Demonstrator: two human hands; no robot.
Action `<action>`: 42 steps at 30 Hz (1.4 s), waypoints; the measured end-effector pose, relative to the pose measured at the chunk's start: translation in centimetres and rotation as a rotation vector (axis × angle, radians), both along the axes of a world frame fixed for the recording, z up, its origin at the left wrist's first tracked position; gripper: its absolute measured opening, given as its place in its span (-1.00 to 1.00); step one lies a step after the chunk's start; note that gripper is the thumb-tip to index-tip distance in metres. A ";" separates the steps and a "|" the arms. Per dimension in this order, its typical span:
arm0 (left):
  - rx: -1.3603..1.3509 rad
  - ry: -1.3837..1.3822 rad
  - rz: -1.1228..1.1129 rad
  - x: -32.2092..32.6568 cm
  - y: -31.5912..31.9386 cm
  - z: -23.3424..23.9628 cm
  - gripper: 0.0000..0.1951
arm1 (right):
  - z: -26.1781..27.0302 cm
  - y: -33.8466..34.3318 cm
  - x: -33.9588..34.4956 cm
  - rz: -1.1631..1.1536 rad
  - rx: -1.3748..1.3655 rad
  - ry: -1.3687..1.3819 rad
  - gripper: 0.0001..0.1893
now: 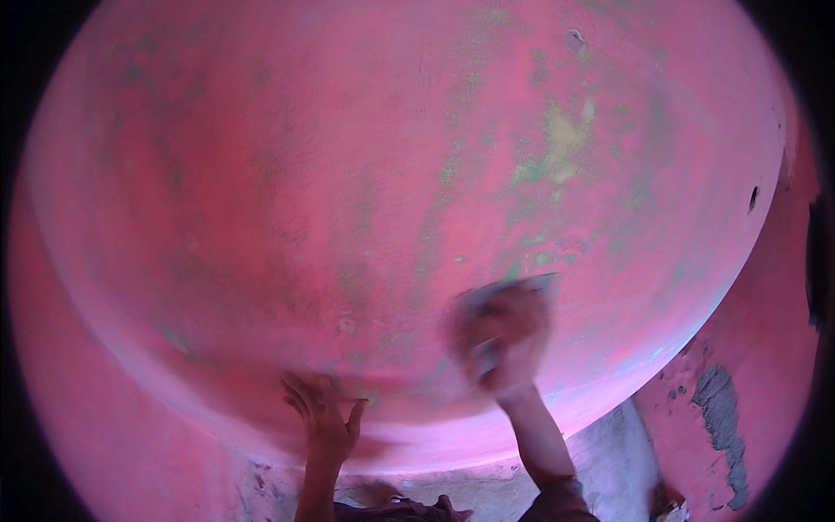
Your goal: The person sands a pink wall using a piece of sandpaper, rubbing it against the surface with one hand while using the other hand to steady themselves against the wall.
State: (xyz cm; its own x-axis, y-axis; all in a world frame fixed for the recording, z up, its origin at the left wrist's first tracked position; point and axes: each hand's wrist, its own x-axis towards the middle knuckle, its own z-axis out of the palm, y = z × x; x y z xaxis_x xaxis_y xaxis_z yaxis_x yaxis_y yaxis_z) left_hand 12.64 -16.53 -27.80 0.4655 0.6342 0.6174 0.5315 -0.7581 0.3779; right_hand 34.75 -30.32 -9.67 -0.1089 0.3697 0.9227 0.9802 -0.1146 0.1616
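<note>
A pink-painted wall (pixel 391 196), with worn green and yellowish patches, fills most of the head view and looks curved through the lens. Blurred, my right hand (pixel 505 336) grips a flat, thin-bladed tool (pixel 545 282), perhaps a scraper or putty knife, whose grey edge lies close to or on the wall. Part of its handle shows under the fingers. Lower and to the left, my left hand (pixel 323 411) has its fingers spread near or against the wall and holds nothing.
Grey material is exposed in a rough patch (pixel 721 417) on pink plaster at the lower right. A dark object (pixel 815 264) stands at the far right edge. Below the wall lies a greyish surface (pixel 607 457). A small hole (pixel 753 198) marks the wall's right side.
</note>
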 end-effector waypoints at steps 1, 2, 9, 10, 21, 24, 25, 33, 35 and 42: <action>0.012 0.000 -0.007 -0.1 0.0 0.3 0.00 | -1.7 0.9 -1.4 -0.129 0.078 -0.287 -0.78; 0.023 0.004 -0.012 0.0 0.0 0.5 0.00 | -1.3 0.5 -0.4 -0.098 0.057 -0.239 -0.85; -0.008 -0.042 -0.004 0.4 -0.2 0.0 -0.08 | -0.4 0.8 0.2 0.034 0.116 -0.046 -0.89; -0.001 -0.034 0.000 0.1 0.0 0.2 -0.08 | -1.9 1.4 -1.7 -0.040 0.028 -0.160 -0.77; -0.021 -0.020 0.007 -0.4 0.5 -0.8 -0.09 | -1.8 -0.2 1.9 -0.004 0.124 -0.170 -0.64; -0.052 -0.045 -0.007 0.0 0.4 -1.1 -0.10 | -0.4 -0.2 2.3 -0.188 0.638 0.289 -0.69; -0.075 -0.042 -0.014 0.2 0.4 -0.7 -0.10 | -1.2 0.0 2.0 -0.194 0.638 0.278 -0.69; -0.051 0.011 0.033 -1.4 0.4 -1.0 -0.06 | -0.3 0.0 2.1 -0.149 0.574 0.028 -0.87; -0.048 0.036 0.031 -1.0 0.3 -1.3 -0.02 | -1.7 0.2 1.6 0.084 0.424 0.079 -0.77; -0.048 0.000 0.005 -1.8 0.3 -0.5 -0.10 | -1.3 -1.9 4.3 -0.261 0.713 0.281 -0.72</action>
